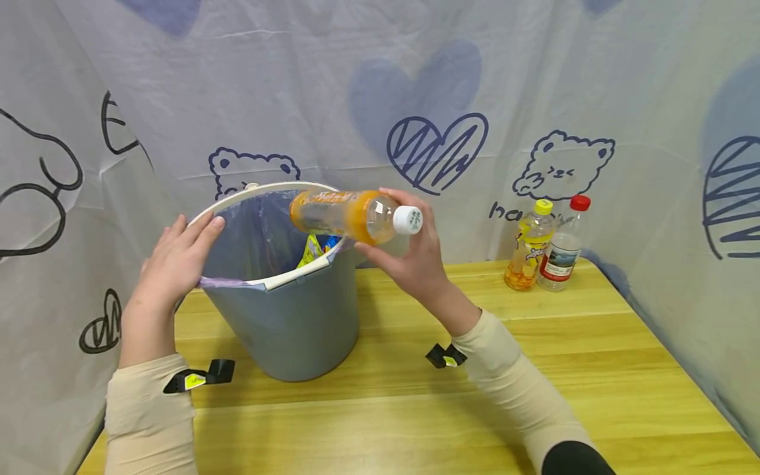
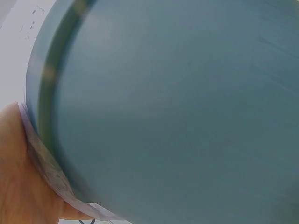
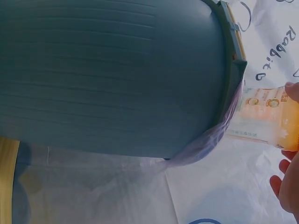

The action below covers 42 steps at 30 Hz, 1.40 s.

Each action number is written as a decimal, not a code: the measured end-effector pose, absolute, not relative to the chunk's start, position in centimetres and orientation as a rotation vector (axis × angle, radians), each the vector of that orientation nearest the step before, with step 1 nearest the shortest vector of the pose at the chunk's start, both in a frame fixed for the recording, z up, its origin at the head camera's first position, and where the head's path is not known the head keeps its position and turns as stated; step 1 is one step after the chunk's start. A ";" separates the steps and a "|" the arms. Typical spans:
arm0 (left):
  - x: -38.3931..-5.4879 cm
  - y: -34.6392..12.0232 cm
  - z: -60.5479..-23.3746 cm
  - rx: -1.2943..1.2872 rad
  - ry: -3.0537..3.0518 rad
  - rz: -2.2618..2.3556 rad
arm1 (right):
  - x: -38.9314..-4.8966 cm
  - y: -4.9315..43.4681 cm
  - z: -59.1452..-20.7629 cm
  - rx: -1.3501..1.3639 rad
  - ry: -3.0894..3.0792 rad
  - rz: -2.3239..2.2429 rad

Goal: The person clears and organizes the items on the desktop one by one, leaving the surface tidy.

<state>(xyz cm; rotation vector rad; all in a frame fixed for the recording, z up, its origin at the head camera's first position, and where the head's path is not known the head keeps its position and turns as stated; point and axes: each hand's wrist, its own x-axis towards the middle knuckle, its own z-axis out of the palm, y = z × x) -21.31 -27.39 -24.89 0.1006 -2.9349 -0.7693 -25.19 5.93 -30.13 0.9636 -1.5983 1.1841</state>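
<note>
In the head view, my right hand [image 1: 418,257] holds an orange-labelled plastic bottle [image 1: 338,212] with a white cap. The bottle lies nearly level, its cap to the right and its base over the mouth of a grey-blue bucket [image 1: 291,323]. In the right wrist view, the bottle [image 3: 261,114] overlaps the lined rim, with fingertips beneath it. My left hand [image 1: 175,260] grips the left side of the bucket's rim. The left wrist view shows this hand [image 2: 23,177] against the liner's edge. A thin purplish bag [image 1: 222,282] lines the bucket, and a pale handle runs along its rim.
Inside the bucket are yellow and blue wrappers [image 1: 311,249]. At the back right of the wooden table [image 1: 404,422] stand a yellow-capped bottle [image 1: 528,247] and a red-capped bottle [image 1: 561,254]. A pale printed cloth [image 1: 332,86] hangs around the table.
</note>
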 end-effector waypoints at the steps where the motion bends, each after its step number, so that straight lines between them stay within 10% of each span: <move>1: -21.3 -27.4 -24.9 0.101 -2.934 -0.774 | -25.2 5.9 -30.1 0.964 -1.610 1.201; 42: -21.3 -27.5 -25.0 0.084 -2.936 -0.763 | -26.2 6.8 -30.5 0.947 -2.021 0.937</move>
